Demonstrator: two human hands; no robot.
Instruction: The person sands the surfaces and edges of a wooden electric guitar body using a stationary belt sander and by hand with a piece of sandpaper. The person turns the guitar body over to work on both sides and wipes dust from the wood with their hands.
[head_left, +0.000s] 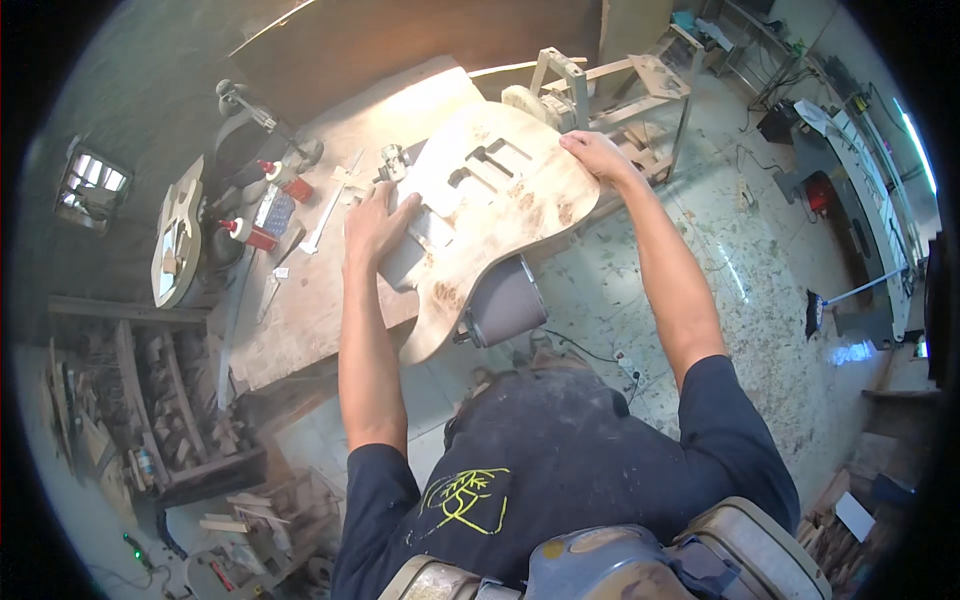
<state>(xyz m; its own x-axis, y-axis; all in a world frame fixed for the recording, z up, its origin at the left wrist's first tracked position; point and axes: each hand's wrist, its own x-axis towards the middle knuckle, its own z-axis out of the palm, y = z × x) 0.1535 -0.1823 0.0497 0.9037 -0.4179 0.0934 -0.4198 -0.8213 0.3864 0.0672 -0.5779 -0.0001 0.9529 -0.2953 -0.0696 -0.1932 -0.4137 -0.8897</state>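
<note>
"Two red plastic bottles with white caps [290,185] sit left of the grip. What's held?"

"The left hand [375,222] grasps the near-left edge of a pale, dark-blotched wooden guitar body [480,232], which spans between both hands above a grey cylindrical drum [508,303]; the right hand [597,157] pinches its right rim."

"Handling?"

"Likely stiff, moderately heavy, slippery if dusty. Hold the broad edges; the slim horn could chip."
</note>
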